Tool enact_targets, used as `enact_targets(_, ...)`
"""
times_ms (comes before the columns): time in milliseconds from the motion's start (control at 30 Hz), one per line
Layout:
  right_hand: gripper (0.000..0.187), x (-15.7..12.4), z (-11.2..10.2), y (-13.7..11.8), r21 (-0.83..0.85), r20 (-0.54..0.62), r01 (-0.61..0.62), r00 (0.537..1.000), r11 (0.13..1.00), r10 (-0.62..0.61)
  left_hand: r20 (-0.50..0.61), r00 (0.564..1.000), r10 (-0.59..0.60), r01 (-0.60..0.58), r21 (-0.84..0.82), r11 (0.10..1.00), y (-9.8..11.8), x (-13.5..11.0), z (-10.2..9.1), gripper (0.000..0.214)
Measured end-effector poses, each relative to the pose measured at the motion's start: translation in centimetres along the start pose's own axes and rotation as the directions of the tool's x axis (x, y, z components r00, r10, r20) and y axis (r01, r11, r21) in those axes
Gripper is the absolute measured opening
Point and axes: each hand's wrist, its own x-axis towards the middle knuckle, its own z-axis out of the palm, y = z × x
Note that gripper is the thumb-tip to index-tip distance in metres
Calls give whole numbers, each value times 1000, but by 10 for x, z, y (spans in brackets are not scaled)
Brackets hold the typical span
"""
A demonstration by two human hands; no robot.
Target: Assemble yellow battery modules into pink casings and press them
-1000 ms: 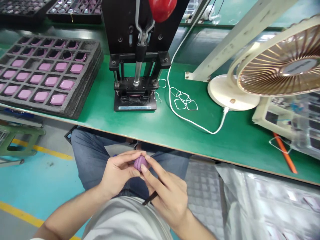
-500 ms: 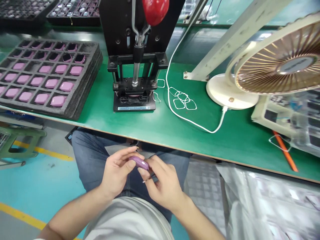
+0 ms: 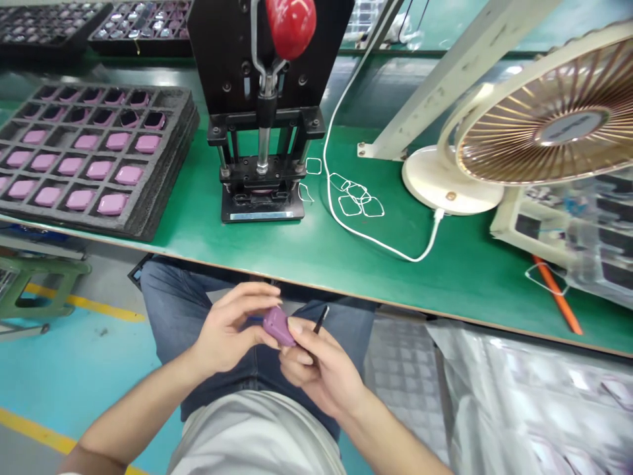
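Over my lap, below the table edge, my left hand (image 3: 230,330) and my right hand (image 3: 321,369) both pinch a small purple case (image 3: 277,325). A thin dark tool (image 3: 320,319) sticks up from the fingers of my right hand. On the green table (image 3: 306,251) ahead stands a black hand press (image 3: 262,132) with a red knob (image 3: 291,25). Several thin white frames (image 3: 353,198) lie just right of the press.
A dark foam tray (image 3: 84,158) with several purple cases sits at the left. More trays stand at the back left. A cream desk fan (image 3: 524,132) with a white cable (image 3: 376,241) is at the right. An orange stick (image 3: 556,297) and plastic bags lie at the right.
The purple case has been turned between my fingers. My right hand has shifted so that the dark tool now points upward beside the case.
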Motion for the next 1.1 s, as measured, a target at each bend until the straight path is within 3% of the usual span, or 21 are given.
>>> enact_targets(100,52,-2,4,-2,166,15,-152,988,974,151,107,979,172,-186,136,973,2,6,-8,39)
enact_targets(200,55,-2,6,-3,254,44,-249,968,935,246,110,965,240,-255,163,953,3,7,-6,27)
enact_targets(300,54,0,8,-2,278,46,-273,961,921,271,86,957,276,-288,203,936,3,5,-2,27)
enact_targets(367,59,1,9,-3,231,12,-240,970,943,243,131,941,313,-337,263,904,5,4,-5,30)
enact_targets(433,64,2,9,-7,103,-51,-203,977,974,209,251,906,341,-415,362,835,10,5,-14,33)
enact_targets(500,64,4,11,-21,-169,-96,-168,983,971,154,380,865,328,-486,474,734,16,9,-27,36)
enact_targets(533,64,5,13,-33,-354,-114,-110,991,929,74,413,855,313,-505,523,687,18,14,-34,38)
enact_targets(567,64,7,17,-49,-552,-115,-12,991,834,-62,417,858,300,-505,571,647,19,21,-41,40)
enact_targets(600,63,10,22,-68,-730,-76,119,964,673,-253,392,870,297,-489,618,616,19,31,-47,41)
enact_targets(633,57,14,30,-90,-859,15,252,883,446,-469,350,885,307,-466,658,592,18,42,-51,40)
enact_targets(667,48,19,40,-113,-920,152,349,740,181,-656,295,897,328,-438,690,576,15,56,-55,38)
enact_targets(700,37,26,51,-137,-917,308,390,564,-81,-766,241,905,352,-410,715,566,11,71,-57,33)
enact_targets(733,30,35,63,-159,-870,460,384,405,-309,-791,197,907,373,-389,731,560,6,86,-59,28)
enact_targets(767,34,45,75,-178,-801,587,352,298,-485,-752,166,906,389,-375,738,560,0,100,-59,23)
enact_targets(800,43,55,85,-194,-728,683,311,241,-612,-690,144,906,397,-365,740,564,-5,112,-59,18)
enact_targets(833,48,66,93,-206,-664,747,273,226,-696,-625,128,908,400,-355,742,569,-11,122,-59,15)
enact_targets(900,45,86,105,-219,-582,811,222,235,-782,-536,102,911,400,-338,740,581,-20,134,-58,13)
enact_targets(1000,34,101,117,-228,-537,841,206,214,-818,-498,73,913,401,-322,733,599,-27,136,-58,14)
enact_targets(1100,40,95,139,-242,-533,844,266,114,-803,-523,66,915,397,-317,728,608,-28,133,-58,15)
